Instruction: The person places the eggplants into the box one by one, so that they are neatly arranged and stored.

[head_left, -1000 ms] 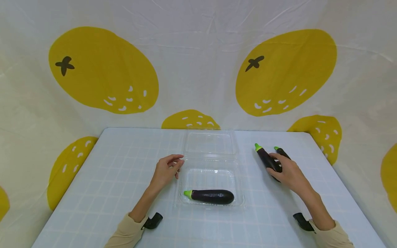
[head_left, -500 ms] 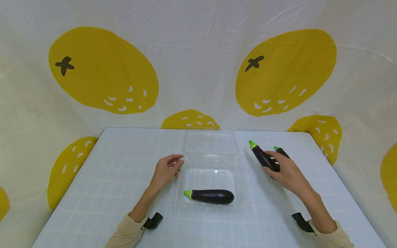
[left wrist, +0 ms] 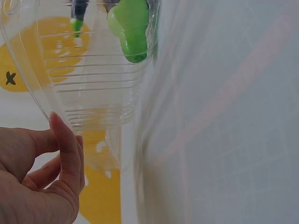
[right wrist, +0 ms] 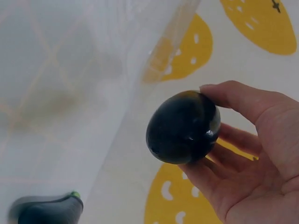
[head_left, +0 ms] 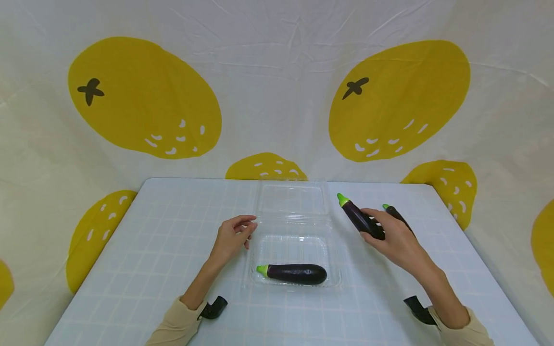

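My right hand (head_left: 398, 242) grips a dark purple eggplant (head_left: 356, 216) between thumb and fingers, tilted with its green stem up and left. In the right wrist view the round end of this eggplant (right wrist: 180, 133) faces the camera. A second eggplant (head_left: 296, 274) lies crosswise in the front of a clear plastic clamshell container (head_left: 287, 247), stem to the left. My left hand (head_left: 231, 237) is at the container's left edge, fingers loosely bent. In the left wrist view one fingertip meets the rim of the clear container (left wrist: 93, 74).
A third eggplant (head_left: 396, 215) lies on the table behind my right hand, partly hidden by it. The container's clear lid (head_left: 294, 199) is folded back toward the far table edge. A white curtain (head_left: 277, 86) printed with yellow fruit hangs behind the table (head_left: 186, 206).
My right hand has carried the gripped eggplant left and slightly up, toward the container. The left hand, the container and the eggplant in it have stayed put.
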Motion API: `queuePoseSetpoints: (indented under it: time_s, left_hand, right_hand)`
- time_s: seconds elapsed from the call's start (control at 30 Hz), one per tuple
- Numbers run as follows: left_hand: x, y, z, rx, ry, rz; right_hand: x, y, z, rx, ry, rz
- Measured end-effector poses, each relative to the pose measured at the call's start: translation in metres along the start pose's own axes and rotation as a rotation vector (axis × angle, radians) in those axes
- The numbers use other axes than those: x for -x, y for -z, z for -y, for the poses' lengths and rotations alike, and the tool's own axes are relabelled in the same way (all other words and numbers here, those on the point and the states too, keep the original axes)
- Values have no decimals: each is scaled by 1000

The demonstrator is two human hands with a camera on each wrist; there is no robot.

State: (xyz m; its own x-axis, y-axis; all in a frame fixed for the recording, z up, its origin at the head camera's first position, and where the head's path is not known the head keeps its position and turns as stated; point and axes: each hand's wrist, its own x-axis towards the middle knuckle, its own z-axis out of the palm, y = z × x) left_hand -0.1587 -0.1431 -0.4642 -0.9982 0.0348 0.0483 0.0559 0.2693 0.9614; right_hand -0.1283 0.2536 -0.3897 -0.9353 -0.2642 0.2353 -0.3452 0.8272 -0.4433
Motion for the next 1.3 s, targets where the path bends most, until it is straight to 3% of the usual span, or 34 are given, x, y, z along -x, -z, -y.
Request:
queuePoseSetpoints:
  time_s: [0.57,0.83,1.3]
  left_hand:
    - [0,3,-1,-19,-26,24]
    - [0,3,1,-15,-39,25]
    - [-1,3,1,-31,-25,16]
  right_hand:
    - [0,1,24,28,72,32]
    - [-4,-5,37,17,81,83]
    - [-9,-21,60,-7,168,108]
